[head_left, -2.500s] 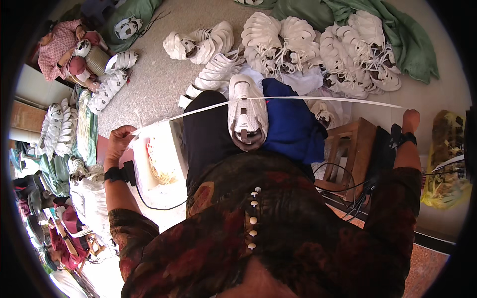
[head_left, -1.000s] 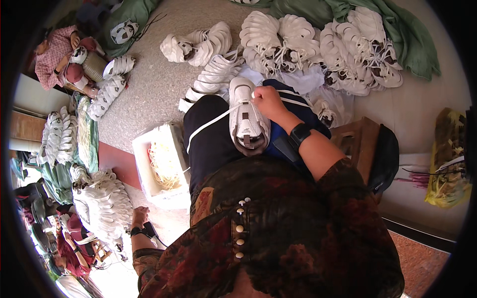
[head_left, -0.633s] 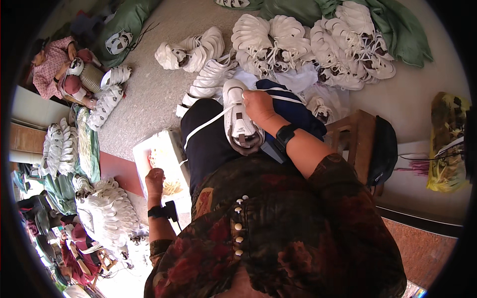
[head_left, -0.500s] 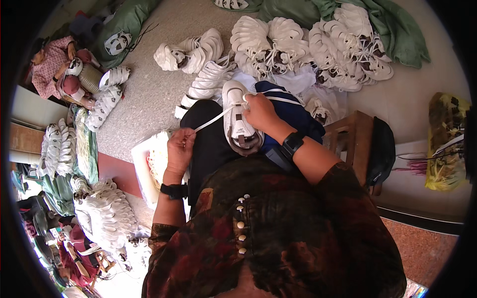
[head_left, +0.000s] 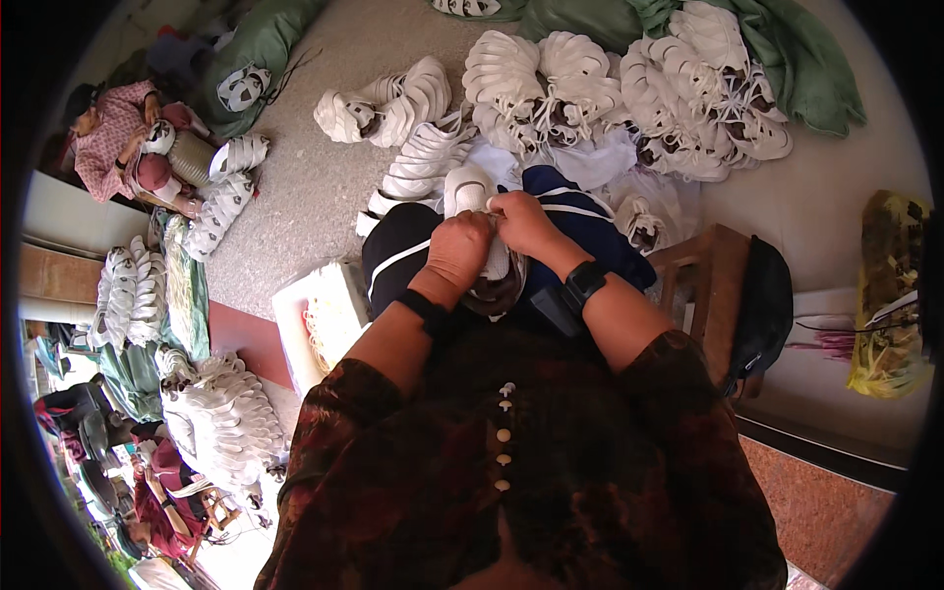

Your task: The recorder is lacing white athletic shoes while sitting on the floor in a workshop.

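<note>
A white sneaker (head_left: 469, 187) rests on my lap, toe pointing away from me, its middle hidden under my hands. My left hand (head_left: 458, 248) is closed over the shoe's left side, knuckles up. A flat white shoelace (head_left: 398, 256) runs from it across my black-covered left knee. Close beside it, my right hand (head_left: 528, 231) pinches at the lacing area with thumb and index finger together. Another white lace length (head_left: 575, 209) lies over the dark blue cloth (head_left: 560, 187) on my right. The fingertips and the lace between them are mostly hidden.
Rows of white shoes (head_left: 546, 84) stand on the floor ahead, near green sacks (head_left: 580, 25). A white container with pale laces (head_left: 324, 315) sits left of my knee. A wooden stool (head_left: 703, 285) with a black bag (head_left: 765, 305) is at right. Another person (head_left: 108, 147) works far left.
My left hand has moved from beyond the left knee, where it pulled the lace taut, in to the shoe beside my right hand. The lace now drapes over the knee.
</note>
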A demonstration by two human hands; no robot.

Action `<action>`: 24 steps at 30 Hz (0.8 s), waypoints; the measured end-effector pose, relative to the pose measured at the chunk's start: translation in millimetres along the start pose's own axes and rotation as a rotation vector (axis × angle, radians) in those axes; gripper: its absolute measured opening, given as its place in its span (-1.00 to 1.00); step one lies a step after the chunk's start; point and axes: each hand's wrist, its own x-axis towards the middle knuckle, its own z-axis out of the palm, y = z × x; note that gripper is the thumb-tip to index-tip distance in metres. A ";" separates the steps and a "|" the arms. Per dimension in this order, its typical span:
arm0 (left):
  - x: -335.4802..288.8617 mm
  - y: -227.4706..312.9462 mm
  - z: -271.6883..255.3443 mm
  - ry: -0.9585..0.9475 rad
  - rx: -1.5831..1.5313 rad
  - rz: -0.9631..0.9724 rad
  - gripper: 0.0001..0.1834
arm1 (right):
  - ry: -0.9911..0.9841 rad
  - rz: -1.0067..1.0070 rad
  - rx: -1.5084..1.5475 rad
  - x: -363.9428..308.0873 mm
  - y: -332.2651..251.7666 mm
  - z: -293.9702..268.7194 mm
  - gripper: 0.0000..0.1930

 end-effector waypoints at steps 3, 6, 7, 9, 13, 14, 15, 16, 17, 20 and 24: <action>5.7 3.0 2.8 -0.032 0.043 -0.066 -0.93 | 0.054 0.091 0.043 -0.5 -3.9 10.4 -0.94; 8.7 4.2 -0.9 -0.048 0.103 -0.056 -0.93 | 0.145 0.094 0.048 -2.6 -4.6 16.0 -0.93; 10.2 5.2 -2.0 -0.051 0.100 -0.043 -0.93 | 0.170 0.027 -0.057 -4.3 -4.6 17.0 -0.94; 7.8 5.4 -8.0 -0.115 0.117 -0.105 -0.92 | 0.099 -0.029 -0.175 -6.8 -12.0 14.6 -0.94; 5.3 6.6 -12.0 -0.090 0.066 -0.055 -0.93 | -0.034 0.012 -0.202 -5.7 -12.0 4.0 -0.91; 3.3 1.2 -4.3 -0.062 0.085 -0.022 -0.92 | -0.081 0.083 -0.119 0.4 -5.5 4.6 -0.91; 4.2 1.1 -2.5 -0.064 0.094 -0.025 -0.92 | -0.041 0.010 -0.046 3.4 1.9 0.1 -0.92; 4.5 0.7 -0.8 -0.047 0.077 -0.011 -0.92 | -0.110 0.016 -0.025 6.6 7.8 -2.8 -0.92; 5.7 2.6 -0.9 -0.029 0.058 0.004 -0.90 | -0.180 0.023 -0.007 9.0 12.3 -7.4 -0.91; 6.0 5.7 -4.0 -0.034 0.060 -0.008 -0.84 | -0.200 -0.050 0.109 9.8 17.3 -10.6 -0.90; 4.9 5.1 -5.0 -0.022 0.041 -0.066 -0.79 | -0.227 0.073 0.341 6.0 13.5 -10.2 -0.85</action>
